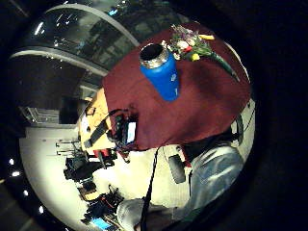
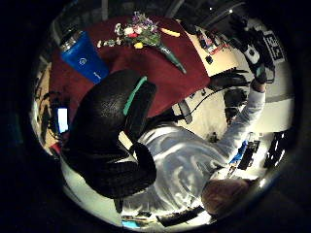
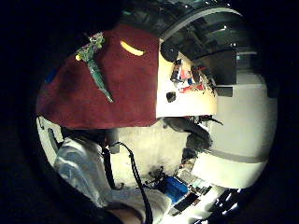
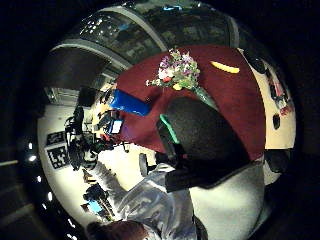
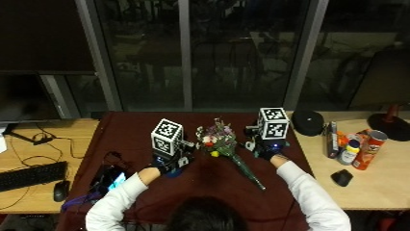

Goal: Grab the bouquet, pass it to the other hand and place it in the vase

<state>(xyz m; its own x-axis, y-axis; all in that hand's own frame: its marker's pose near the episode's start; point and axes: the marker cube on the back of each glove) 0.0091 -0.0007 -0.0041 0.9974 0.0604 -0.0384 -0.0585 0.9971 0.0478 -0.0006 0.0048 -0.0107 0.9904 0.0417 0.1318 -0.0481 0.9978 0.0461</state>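
The bouquet (image 5: 220, 140) lies on the dark red cloth (image 5: 128, 139), with its green wrapped stem pointing toward the person's right. The left palm views show the blue vase (image 1: 161, 72) standing upright with its mouth uncovered, beside the flower heads (image 1: 188, 44). In the outside view the vase is hidden behind my left hand (image 5: 168, 162). That hand hovers above the cloth to the left of the bouquet, fingers (image 2: 114, 145) loosely curled, holding nothing. My right hand (image 5: 269, 147) hovers just right of the flowers, also holding nothing.
A yellow item (image 3: 131, 48) lies on the cloth beyond the bouquet. A phone (image 5: 115, 180) and cables sit at the cloth's left edge, with a keyboard (image 5: 29, 175) and mouse (image 5: 61, 190) further left. On the right are a black cap (image 5: 309, 122), cans (image 5: 368, 149) and another mouse (image 5: 341, 177).
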